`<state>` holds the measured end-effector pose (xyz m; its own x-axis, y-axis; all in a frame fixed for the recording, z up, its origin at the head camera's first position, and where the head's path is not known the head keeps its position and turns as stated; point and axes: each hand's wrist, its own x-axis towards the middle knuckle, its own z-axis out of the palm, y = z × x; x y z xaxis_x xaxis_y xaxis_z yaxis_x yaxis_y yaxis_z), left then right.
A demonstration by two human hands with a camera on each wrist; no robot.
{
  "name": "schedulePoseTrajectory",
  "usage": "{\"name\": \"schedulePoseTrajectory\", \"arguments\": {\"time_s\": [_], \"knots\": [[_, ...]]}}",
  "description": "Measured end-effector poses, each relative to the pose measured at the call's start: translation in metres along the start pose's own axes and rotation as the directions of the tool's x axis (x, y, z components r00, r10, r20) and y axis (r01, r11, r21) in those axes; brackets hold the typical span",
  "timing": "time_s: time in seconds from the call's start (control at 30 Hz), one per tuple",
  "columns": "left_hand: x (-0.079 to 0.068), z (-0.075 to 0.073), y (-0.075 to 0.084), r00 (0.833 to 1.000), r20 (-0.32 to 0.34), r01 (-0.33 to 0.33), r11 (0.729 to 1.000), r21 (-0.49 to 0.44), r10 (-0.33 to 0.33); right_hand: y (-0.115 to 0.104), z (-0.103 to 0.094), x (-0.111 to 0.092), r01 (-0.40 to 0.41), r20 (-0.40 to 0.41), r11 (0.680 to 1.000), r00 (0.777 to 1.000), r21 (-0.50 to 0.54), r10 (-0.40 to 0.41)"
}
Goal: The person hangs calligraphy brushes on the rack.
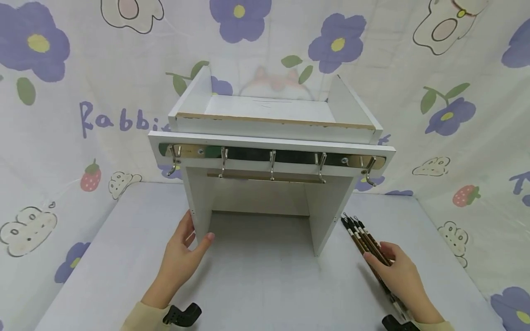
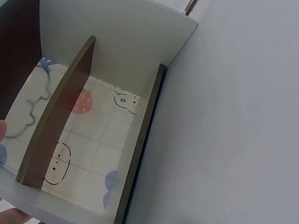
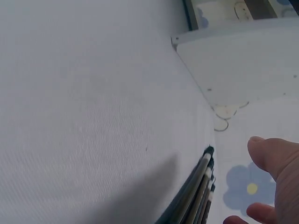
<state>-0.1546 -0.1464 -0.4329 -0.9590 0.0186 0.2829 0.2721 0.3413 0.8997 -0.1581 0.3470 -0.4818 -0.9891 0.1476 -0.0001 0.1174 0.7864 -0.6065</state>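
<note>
A white shelf rack (image 1: 252, 170) stands on the white surface. My left hand (image 1: 178, 259) grips the lower front edge of its left side panel (image 1: 198, 202), thumb on the inner side and fingers outside. In the left wrist view, the thumb tip and part of a finger show at the panel's edge. Off to the right of the rack, my right hand (image 1: 399, 273) holds a bundle of calligraphy brushes (image 1: 366, 239) with brown handles, white bands and black ends with hanging loops. The loop ends point toward the rack's right panel (image 1: 331, 207).
A metal rail (image 1: 248, 154) with several hooks (image 1: 272, 164) runs across the rack's front. Above it sits an open-topped tray section (image 1: 269, 108). Inside, the left wrist view shows brown-edged crosspieces (image 2: 58, 107). A patterned curtain (image 1: 468, 151) hangs behind and around.
</note>
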Motion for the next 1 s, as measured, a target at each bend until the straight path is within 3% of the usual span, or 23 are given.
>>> {"name": "schedulePoseTrajectory", "arguments": {"time_s": [0.27,0.47,0.67,0.83,1.0], "knots": [[0.008,0.004,-0.028,1.000,-0.014,-0.018,1.000,0.010,0.018,0.019,-0.007,0.008,-0.109,0.042,0.992,0.993,0.062,0.106],[0.008,0.005,-0.030,1.000,-0.014,-0.023,1.000,0.018,0.023,0.031,-0.008,0.013,-0.185,0.052,0.975,0.982,0.125,0.180],[0.010,0.006,-0.030,1.000,-0.014,-0.027,0.999,0.024,0.027,0.042,-0.011,0.026,-0.302,0.089,0.932,0.953,0.201,0.289],[0.013,0.007,-0.031,0.999,-0.021,-0.033,0.999,0.040,0.034,0.046,-0.013,0.031,-0.325,0.127,0.922,0.944,0.208,0.304],[0.020,0.008,-0.030,0.999,-0.051,0.008,0.997,0.071,-0.004,0.045,-0.011,0.030,-0.323,0.135,0.920,0.945,0.223,0.299]]}}
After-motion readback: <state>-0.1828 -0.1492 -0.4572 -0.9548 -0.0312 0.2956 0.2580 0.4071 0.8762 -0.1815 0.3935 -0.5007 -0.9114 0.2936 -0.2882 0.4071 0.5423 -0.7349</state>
